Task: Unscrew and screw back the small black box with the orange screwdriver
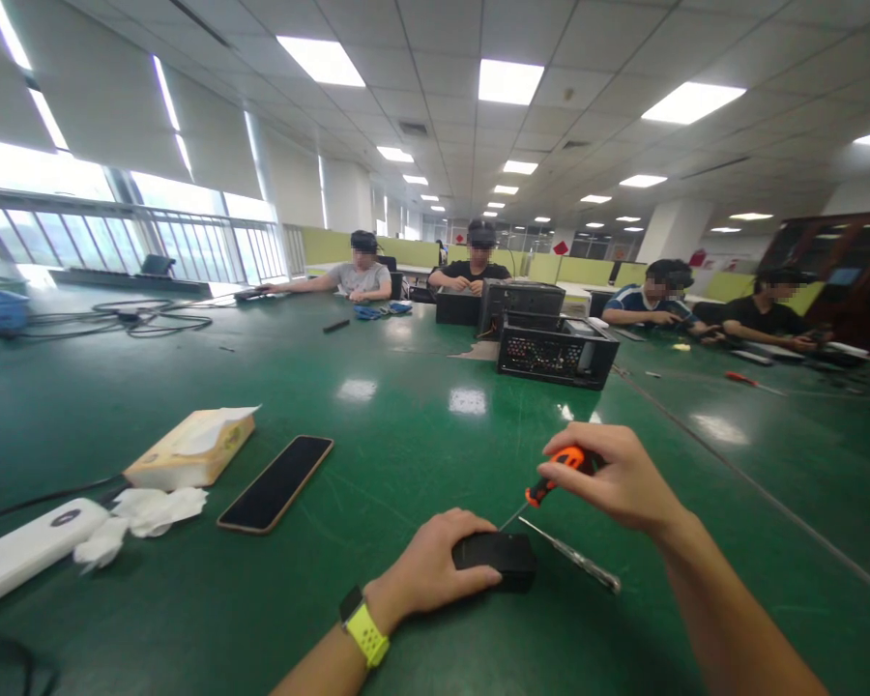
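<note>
My left hand is closed around a small black box-shaped device, holding it down on the green table. In my right hand is an orange and black screwdriver, gripped by its handle. Its thin shaft slants down to the far edge of the black device; whether the tip sits in a screw is too small to tell. A second, slim metal screwdriver lies just right of the device, under my right hand. My left wrist wears a yellow-green watch strap.
Left of my hands lie a phone, a tissue pack, crumpled tissues and a white elongated device. Ahead stands an open black computer case. Several people sit across the table. A red screwdriver lies far right; cables lie far left.
</note>
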{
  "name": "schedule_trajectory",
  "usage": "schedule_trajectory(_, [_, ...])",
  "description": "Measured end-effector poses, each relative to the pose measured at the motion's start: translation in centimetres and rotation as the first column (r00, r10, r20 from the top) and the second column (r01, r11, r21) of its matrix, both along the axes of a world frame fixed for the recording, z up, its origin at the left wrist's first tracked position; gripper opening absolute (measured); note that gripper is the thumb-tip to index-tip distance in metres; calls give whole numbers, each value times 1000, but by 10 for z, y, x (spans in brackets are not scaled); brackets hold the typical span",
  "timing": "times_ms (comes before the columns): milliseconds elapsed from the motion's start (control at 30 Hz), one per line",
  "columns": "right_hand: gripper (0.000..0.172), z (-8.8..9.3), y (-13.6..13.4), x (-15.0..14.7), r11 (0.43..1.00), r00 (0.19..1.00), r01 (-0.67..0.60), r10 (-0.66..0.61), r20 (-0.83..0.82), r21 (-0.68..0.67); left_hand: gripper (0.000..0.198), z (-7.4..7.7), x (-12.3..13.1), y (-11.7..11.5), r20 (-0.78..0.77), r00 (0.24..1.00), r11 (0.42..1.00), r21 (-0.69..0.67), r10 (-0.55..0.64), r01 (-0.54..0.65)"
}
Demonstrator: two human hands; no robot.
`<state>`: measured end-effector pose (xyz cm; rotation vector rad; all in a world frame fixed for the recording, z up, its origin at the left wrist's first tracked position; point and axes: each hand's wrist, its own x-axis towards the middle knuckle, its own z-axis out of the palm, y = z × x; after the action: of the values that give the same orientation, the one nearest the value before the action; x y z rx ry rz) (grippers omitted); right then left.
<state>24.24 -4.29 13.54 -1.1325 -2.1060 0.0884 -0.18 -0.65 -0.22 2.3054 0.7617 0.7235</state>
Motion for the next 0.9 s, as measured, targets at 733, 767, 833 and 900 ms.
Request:
schedule_trajectory(733, [18,-10,4,-14,994,995,-66,72,71,-85,41,3,0,0,20,1000,1000,-15,-23,23])
schedule_trajectory(767, [16,-8,2,-14,993,993,-81,87,74,-88,42,3,0,0,22,1000,1000,-17,-22,22])
schedule_trajectory(833, [16,-5,-1,-14,985,986,-139,147,74,-106,43,3,0,0,26,1000,1000,-21,-18,18])
schedule_trajectory(900, [22,-3,-5,-14,975,979,-184,193,72,-121,43,3,0,0,28,999,1000,-20,-15,16])
